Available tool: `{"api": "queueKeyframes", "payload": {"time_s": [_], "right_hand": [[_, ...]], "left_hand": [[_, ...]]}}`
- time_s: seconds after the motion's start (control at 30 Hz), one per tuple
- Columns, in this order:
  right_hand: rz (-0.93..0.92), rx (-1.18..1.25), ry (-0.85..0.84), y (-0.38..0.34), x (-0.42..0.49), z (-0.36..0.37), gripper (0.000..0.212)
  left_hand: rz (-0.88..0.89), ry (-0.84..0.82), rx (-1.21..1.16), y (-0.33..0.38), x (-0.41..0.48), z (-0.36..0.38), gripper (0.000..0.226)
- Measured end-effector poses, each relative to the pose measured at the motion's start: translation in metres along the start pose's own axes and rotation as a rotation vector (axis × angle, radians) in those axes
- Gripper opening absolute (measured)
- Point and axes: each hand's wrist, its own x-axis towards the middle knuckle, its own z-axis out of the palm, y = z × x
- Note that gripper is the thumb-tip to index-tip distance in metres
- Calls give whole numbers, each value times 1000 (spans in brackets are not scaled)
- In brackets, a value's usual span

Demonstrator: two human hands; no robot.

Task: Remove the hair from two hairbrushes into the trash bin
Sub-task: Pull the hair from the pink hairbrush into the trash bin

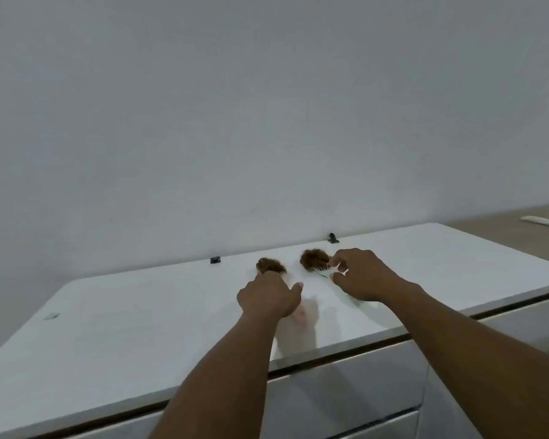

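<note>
**Edges and open room.** Dresser top (140, 327): white, flat. The left half of the top was bare but for a small grey mark (51, 316) near its left end. The front edge ran diagonally, with a dark gap beneath it. The back edge met the wall (267, 106). Two black clips sat on the back edge, one left of centre (215, 260) and one right of centre (332, 238). The right end of the top lay open.

**Hands.**
- Left hand (268, 296): palm down at mid-top, thumb out to the right, fingers bent forward over the left brush (271, 266). The fingertips reached its clump of brown hair. A pink handle showed under the wrist. Whether the hand gripped the brush could not be told.
- Right hand (362, 277): just right of the left hand, over the right brush (314, 259). Forefinger and thumb were curved but apart on either side of the neck, unclosed, with a gap showing between them. A pale handle ran back under the palm.
- Both brushes lay on the top toward its back edge, side by side but apart, each head matted with brown hair.

**Surface and room.**
- Drawers (346, 381): white fronts below the top's front edge.
- Wall: plain, grey-white.
- Floor (504, 217): brown, beyond the top's right end, with a white curved object (544, 222) lying on it.
</note>
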Motion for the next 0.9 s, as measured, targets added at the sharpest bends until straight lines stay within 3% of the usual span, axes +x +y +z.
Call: {"api": "queueKeyframes", "payload": {"time_s": [0.27, 0.57, 0.9], "right_hand": [[51, 46, 34, 13, 21, 11, 21], [54, 32, 33, 10, 7, -2, 22], [97, -5, 158, 4, -63, -78, 31]], "left_hand": [[-57, 3, 14, 6, 18, 18, 23], [-18, 67, -48, 3, 8, 9, 35], [221, 150, -246, 56, -44, -30, 36]]}}
